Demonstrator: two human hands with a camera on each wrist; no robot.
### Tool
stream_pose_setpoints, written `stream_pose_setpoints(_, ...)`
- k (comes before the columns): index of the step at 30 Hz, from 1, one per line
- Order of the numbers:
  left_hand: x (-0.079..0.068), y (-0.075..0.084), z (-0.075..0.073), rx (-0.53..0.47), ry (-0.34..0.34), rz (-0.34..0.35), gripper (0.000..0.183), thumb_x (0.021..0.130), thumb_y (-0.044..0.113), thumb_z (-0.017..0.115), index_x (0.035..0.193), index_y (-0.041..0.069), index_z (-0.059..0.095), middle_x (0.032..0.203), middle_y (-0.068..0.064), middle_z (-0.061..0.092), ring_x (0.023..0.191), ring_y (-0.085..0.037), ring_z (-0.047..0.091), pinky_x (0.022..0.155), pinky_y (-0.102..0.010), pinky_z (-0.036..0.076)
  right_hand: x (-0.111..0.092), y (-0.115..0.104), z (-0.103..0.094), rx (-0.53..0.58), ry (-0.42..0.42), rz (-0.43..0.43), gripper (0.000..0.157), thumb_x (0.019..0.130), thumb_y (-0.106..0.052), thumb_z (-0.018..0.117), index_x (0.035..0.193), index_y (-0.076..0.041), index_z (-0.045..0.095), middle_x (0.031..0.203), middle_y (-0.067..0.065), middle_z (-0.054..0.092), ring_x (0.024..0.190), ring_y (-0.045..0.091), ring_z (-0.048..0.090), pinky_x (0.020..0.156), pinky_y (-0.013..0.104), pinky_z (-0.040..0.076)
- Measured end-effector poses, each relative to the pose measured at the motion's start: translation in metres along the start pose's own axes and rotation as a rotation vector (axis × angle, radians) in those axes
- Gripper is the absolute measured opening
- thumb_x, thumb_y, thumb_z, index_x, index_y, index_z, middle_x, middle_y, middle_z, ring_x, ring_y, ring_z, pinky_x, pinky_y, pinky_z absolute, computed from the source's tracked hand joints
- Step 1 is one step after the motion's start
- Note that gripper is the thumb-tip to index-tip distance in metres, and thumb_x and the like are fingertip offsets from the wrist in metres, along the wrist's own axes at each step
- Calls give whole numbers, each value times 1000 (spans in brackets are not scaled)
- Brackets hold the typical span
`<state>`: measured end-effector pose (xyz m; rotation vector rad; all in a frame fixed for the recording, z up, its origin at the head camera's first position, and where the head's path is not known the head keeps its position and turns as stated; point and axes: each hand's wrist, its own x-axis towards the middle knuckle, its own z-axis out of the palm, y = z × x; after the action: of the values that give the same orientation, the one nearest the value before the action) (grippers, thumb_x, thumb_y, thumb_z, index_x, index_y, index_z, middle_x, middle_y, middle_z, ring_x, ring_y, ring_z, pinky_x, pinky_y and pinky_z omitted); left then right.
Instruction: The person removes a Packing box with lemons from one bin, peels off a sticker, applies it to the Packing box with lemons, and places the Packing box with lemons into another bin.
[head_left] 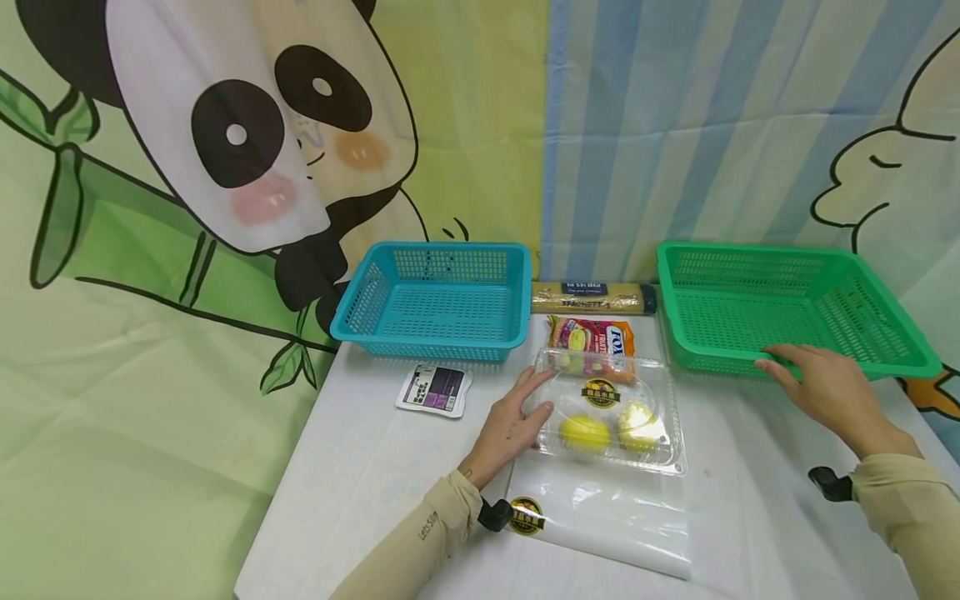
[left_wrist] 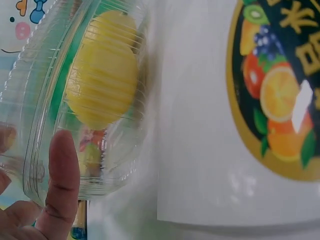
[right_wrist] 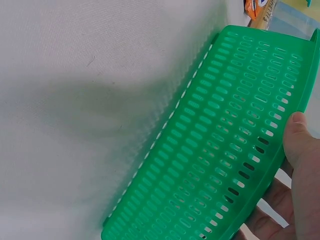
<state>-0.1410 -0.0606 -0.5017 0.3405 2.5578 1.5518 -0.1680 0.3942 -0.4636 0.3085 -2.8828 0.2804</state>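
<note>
My left hand (head_left: 510,425) holds the left side of a clear plastic clamshell container (head_left: 601,392). In the left wrist view the thumb (left_wrist: 63,175) lies along its side, the other fingers partly hidden behind the plastic. Two yellow lemon-like fruits (head_left: 585,434) show inside, and a dark fruit label sits on top. At the right, my right hand (head_left: 828,396) grips the near rim of a green perforated basket (right_wrist: 200,135). Its thumb (right_wrist: 296,131) is on one side of the rim and its fingers (right_wrist: 272,210) on the other.
A blue perforated basket (head_left: 435,346) stands at the back left. Between the baskets lie a spaghetti pack (head_left: 592,302) and a Fox fruit candy bag (head_left: 588,333), partly behind the container. A white-and-purple packet (head_left: 433,391) lies left; a glossy plastic sheet (head_left: 600,521) with a fruit label lies in front.
</note>
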Motion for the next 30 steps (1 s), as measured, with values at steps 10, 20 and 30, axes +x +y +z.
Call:
stream_pose_setpoints(10,2,-2,-3,-37,-22,-22,51,101,35,58,151,38,47,166,-8,29,51,-33,65,52,-31,52,0,-1,0,1,14,-4,46,101,-36,62,126,2,66,122,38,62,108,59,56,83,70,44)
stream_pose_setpoints(20,5,-5,-8,-69,-34,-11,52,96,34,65,145,41,53,157,-3,47,55,-23,68,46,-27,41,1,-1,0,-1,17,1,45,100,-34,64,126,3,66,122,38,62,108,60,56,84,71,44)
stream_pose_setpoints(30,4,-6,-3,-86,20,19,54,87,26,69,139,40,60,65,-1,68,42,-8,42,41,-25,33,0,0,2,12,16,-1,44,100,-32,64,127,3,65,123,38,61,110,60,55,85,71,43)
